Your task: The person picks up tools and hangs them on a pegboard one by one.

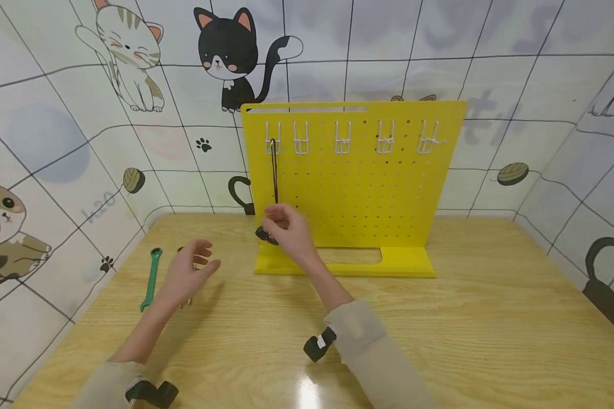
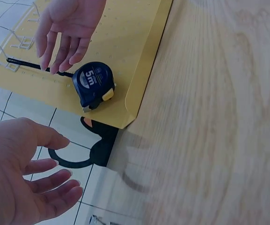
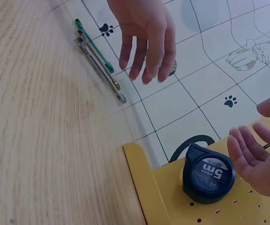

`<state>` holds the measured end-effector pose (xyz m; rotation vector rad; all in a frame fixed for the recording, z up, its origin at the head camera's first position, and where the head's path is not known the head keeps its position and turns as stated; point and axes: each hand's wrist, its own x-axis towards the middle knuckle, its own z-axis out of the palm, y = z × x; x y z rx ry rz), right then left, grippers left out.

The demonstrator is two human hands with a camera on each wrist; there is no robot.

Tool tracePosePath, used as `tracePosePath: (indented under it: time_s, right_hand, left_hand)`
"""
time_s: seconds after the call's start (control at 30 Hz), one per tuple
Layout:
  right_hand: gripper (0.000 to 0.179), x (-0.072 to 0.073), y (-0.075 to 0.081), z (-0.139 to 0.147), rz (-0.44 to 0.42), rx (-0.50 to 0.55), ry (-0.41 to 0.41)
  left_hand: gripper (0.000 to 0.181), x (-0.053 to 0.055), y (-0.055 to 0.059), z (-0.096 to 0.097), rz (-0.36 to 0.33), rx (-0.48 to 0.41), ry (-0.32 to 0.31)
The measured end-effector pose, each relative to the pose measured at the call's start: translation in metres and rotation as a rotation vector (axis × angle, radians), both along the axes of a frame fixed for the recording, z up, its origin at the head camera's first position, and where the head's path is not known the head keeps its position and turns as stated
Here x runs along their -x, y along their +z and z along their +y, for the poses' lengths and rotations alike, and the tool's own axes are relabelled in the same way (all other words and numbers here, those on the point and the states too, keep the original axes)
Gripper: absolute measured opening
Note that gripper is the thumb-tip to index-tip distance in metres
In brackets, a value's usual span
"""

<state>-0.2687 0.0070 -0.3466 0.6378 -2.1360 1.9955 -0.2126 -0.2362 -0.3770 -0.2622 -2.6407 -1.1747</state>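
A black tape measure marked 5m (image 2: 95, 84) hangs by its black wrist strap (image 1: 274, 170) from the leftmost hook (image 1: 273, 146) of a yellow pegboard (image 1: 358, 196). In front of it is my right hand (image 1: 294, 234), its loosely bent fingers beside the tape measure and holding nothing. In the head view that hand covers much of the tape measure. My left hand (image 1: 183, 277) hovers over the table at the left, relaxed and holding nothing. Near it lies a green wrench (image 1: 152, 278). The right wrist view shows a gold-coloured wrench (image 3: 111, 77) and a silver-grey wrench (image 3: 102, 70) alongside.
Several more white wire hooks (image 1: 343, 139) line the pegboard's top to the right. The board's yellow base (image 1: 404, 264) rests on the wooden table (image 1: 471, 324), close to the back wall (image 1: 317, 74), which has cat drawings on it.
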Motion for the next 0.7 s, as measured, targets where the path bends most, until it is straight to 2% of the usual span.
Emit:
tracePosePath:
  time_s: [0.47, 0.7]
  right_hand:
    - [0.025, -0.001, -0.017, -0.015, -0.089, -0.040, 0.096]
    - [0.027, -0.002, -0.023, -0.021, -0.116, -0.024, 0.156]
  left_hand:
    - [0.051, -0.014, -0.007, -0.029, -0.144, 0.098, 0.050]
    - [0.054, -0.023, -0.011, -0.037, -0.184, 0.077, 0.033]
